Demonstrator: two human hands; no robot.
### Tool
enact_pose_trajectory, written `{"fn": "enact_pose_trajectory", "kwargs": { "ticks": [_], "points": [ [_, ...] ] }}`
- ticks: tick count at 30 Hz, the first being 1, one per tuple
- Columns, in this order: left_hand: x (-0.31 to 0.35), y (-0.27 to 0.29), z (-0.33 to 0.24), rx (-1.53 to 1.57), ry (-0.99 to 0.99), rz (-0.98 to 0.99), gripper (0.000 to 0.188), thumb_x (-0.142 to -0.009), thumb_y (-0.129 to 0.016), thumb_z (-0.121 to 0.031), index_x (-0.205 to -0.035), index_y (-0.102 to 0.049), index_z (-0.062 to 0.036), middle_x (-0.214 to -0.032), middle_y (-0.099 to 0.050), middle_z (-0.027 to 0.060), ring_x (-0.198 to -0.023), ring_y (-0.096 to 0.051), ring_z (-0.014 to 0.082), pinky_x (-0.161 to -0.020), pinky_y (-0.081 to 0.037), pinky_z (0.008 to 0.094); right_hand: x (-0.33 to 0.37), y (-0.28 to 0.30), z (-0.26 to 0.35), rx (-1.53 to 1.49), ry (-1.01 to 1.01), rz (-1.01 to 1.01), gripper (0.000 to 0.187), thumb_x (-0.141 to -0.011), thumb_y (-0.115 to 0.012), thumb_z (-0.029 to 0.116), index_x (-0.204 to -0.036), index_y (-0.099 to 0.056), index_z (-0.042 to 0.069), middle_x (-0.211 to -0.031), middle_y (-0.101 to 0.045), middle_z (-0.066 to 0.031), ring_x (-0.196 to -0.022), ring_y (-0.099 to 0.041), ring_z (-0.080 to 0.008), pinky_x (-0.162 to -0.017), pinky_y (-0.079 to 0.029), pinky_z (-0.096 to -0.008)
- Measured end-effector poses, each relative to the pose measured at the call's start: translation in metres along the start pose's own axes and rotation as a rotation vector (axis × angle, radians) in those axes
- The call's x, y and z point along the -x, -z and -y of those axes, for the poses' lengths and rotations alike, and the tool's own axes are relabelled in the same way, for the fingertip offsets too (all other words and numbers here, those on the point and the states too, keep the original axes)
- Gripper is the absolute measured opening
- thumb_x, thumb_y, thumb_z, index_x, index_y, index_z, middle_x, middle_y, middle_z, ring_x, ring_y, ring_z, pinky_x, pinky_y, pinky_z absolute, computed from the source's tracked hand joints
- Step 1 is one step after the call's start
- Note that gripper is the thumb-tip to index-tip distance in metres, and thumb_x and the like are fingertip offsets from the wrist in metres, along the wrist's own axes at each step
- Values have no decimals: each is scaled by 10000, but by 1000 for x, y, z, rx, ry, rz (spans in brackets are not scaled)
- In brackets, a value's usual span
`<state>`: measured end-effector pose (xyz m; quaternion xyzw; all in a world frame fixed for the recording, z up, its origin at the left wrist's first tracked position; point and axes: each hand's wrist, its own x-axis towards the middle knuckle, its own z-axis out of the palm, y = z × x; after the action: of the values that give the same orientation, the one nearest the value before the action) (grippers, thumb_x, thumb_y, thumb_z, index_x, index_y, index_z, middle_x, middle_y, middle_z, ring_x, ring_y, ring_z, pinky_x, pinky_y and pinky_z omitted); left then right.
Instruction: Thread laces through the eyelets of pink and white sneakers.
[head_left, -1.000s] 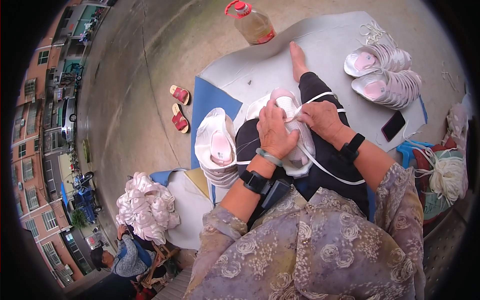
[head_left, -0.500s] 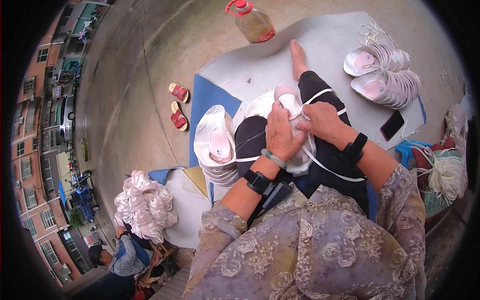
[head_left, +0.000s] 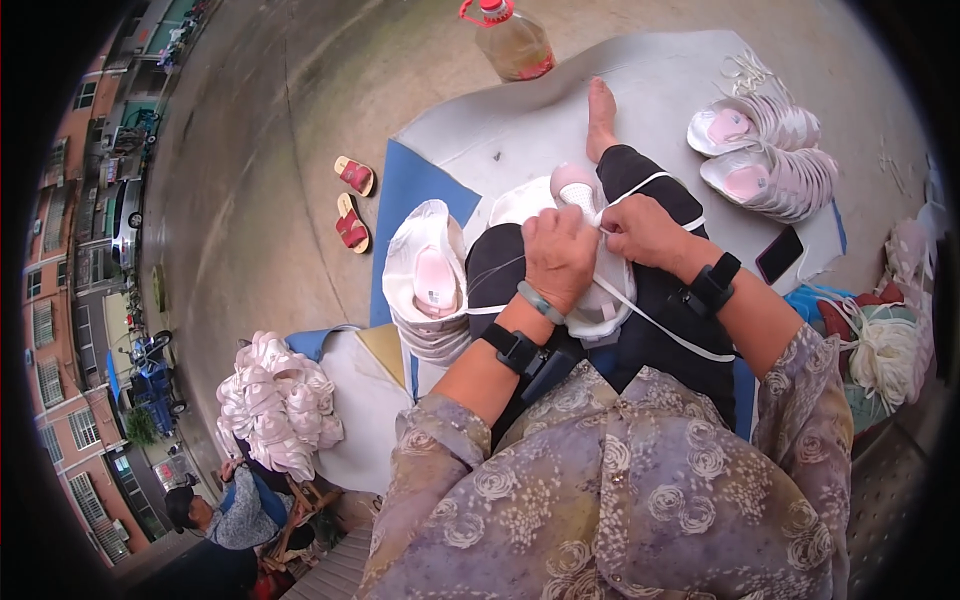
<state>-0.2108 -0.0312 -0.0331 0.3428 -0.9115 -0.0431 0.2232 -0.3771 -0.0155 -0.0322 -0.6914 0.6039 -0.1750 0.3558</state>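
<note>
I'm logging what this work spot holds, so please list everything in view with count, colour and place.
Shoe upper in hand: one, white with pink lining, on the lap under both hands.
Lace: one, white, trailing from the upper across the right thigh.
Stack of uppers: one pile, white and pink, left of the lap.
Stacked uppers: two piles, white and pink, on the grey mat at upper right.
Bottle: one, amber liquid, red cap, top edge.
Sandals: two, red, on the concrete.
Phone: one, black, on the mat's edge.
Bundle of uppers: one, white, lower left.
Cord bundle: one, cream, right.
Other person: one, seated, lower left.
Left hand: grip on the upper.
Right hand: pinching the lace.
</note>
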Motion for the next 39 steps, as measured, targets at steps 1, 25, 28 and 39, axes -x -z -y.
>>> {"fn": "enact_pose_trajectory", "kwargs": {
  "ticks": [1, 25, 28, 39],
  "points": [
    [2, -1, 1, -35, -106, 18, 121, -651, -620, -133, -725, -533, -92, -783, -513, 64, -777, -514, 248, -634, -373, 370, -3, -1, -1, -29, -18, 8, 124, -611, -590, 135, -639, -600, 15, -637, -572, -190, -654, -581, -343, -614, -457, -400],
    [53, 68, 12, 297, 123, 28, 36, -758, -521, -48, -788, -526, -29, -806, -530, 136, -723, -542, 317, -599, -428, 392, 40, -5, -5, 106, 145, -141, 259, -777, -580, 297, -876, -569, 58, -672, -578, -126, -697, -583, -306, -605, -444, -398],
    [122, 108, 46, 253, 455, 136, 39, -757, -494, -25, -782, -521, -11, -731, -501, 142, -678, -506, 315, -585, -397, 387, 46, 0, -1, 278, 136, 11, 286, -822, -526, 340, -905, -550, 68, -792, -571, -129, -871, -556, -302, -733, -440, -392],
    [275, 194, 85, -389, 796, 46, 136, -727, -486, -75, -615, -433, -18, -580, -451, 185, -550, -457, 370, -516, -361, 435, 30, -23, 10, -7, 314, -358, 224, -775, -560, 131, -955, -510, 7, -885, -527, -164, -877, -519, -316, -791, -423, -380]
  ]
}}
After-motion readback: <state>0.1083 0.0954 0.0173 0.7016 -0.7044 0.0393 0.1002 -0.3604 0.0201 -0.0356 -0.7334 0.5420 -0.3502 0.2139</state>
